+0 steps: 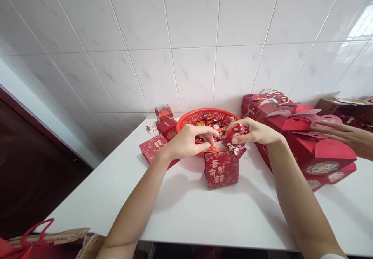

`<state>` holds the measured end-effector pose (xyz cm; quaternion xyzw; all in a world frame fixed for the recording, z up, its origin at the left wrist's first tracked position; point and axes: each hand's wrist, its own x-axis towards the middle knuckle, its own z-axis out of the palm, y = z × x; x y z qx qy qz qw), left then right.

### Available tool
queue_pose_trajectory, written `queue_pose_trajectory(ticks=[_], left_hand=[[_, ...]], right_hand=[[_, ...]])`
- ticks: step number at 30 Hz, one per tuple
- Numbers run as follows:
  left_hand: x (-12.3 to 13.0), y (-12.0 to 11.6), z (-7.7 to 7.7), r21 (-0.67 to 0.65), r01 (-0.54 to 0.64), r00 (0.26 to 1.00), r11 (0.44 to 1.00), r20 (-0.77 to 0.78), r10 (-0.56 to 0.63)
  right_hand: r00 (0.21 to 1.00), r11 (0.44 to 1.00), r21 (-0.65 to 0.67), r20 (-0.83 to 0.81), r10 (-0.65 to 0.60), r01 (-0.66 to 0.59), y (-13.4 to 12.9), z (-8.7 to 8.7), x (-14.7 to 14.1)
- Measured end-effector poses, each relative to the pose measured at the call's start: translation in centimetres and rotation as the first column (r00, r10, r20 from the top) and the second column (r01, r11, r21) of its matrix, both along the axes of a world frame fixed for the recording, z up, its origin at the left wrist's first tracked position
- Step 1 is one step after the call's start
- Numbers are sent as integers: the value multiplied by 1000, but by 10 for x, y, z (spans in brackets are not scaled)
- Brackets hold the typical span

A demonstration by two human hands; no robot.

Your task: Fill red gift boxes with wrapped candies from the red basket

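Note:
A small red box [222, 170] with white characters stands upright on the white table, its top open. At its upper left edge, my left hand [189, 140] has its fingers closed on a small orange-red wrapper [214, 148]. My right hand [255, 131] holds a red patterned candy packet [236, 131] over the box's right side, beside a dark red flap. Just behind both hands sits a red-orange plastic basket [186, 118] with many wrapped candies [217, 123] in it.
Many red gift boxes [314, 150] are stacked on the right, with another person's hand [344, 134] over them. A flat red box [153, 147] and a small box [166, 126] lie left of the basket. A tiled wall [192, 68] rises behind the table [204, 220].

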<state>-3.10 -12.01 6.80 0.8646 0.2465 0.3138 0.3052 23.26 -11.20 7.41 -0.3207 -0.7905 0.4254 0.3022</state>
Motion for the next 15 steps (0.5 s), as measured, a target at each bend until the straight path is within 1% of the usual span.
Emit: queue_pose_trajectory(ticks=[2,5,7,8,10,12,13,15], left_hand=[[5,-1,-3,17,-26,999,1000,-35,27],[14,-2,-8,121,-67,994,990,-82,77],[17,-2,-10,184,-115,983,976,-121,139],[17,-1,-11,191,-148,973,970,-145,177],[17,2,-13,157,-221,950,963,-191,249],[16,6,-14,92,-273,932,957,-222,287],[14,7,-14,57,-277,932,959,-229,282],[11,9,-13,-11,-231,944,973,-243,221]], right_hand=[[1000,1000,-18,-17,-10,10,0,0,-1],[999,999,-35,-43,-25,23,0,-1,-2],[997,999,-42,-70,-36,34,0,-3,-3],[995,998,-49,-88,-45,41,0,-4,-4],[991,996,-69,-119,-65,58,0,-5,-6],[986,993,-85,-140,-88,77,1,-6,-8],[984,992,-86,-145,-99,87,1,-6,-9],[983,991,-80,-143,-117,106,1,-7,-10]])
